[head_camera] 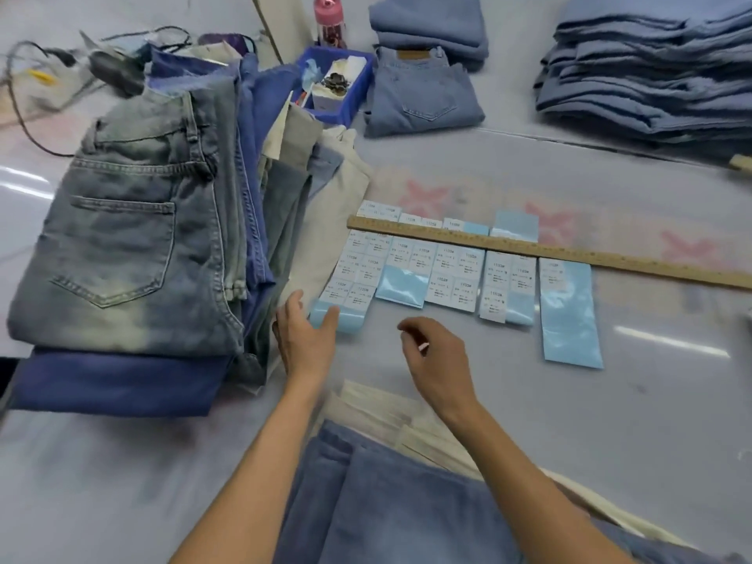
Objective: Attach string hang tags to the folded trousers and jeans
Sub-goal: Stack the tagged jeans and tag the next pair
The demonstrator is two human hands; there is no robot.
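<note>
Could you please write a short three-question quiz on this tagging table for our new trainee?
1. True or false: the wooden ruler lies across the label sheets.
2. Which hand touches the leftmost label strip: A left hand, B right hand?
3. What colour is the bin behind the stack of jeans?

Key: 1 true; 2 A; 3 blue.

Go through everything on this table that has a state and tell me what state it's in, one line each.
Left hand: open, fingertips on the nearest label sheet.
Right hand: loosely curled; whether it holds something cannot be told.
Label sheets: flat, pinned under the ruler, partly peeled.
Washed jeans: folded, atop a leaning stack.
Blue bin: open, filled.
Pink bottle: upright, capped.
</note>
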